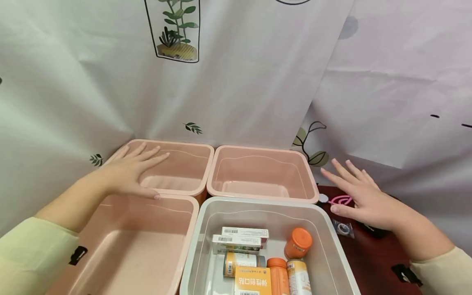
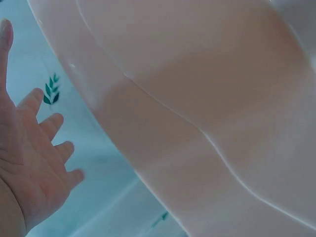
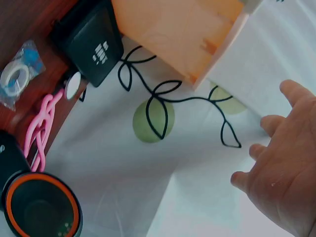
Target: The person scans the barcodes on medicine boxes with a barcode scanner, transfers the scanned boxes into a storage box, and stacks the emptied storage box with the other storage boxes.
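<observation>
Near left pink bins (image 1: 144, 258), our left hand (image 1: 129, 174) spread, released; right of grey bin (image 1: 258, 215), our right hand (image 1: 368, 198) splayed, free, near pink stethoscope (image 3: 46, 111); within grey bin we see boxes (image 1: 236, 241) and bottles (image 1: 298, 242)

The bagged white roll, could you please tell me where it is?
In the head view, the bagged white roll lies on the dark red table right of the grey bin, just below the pink tubing.
</observation>
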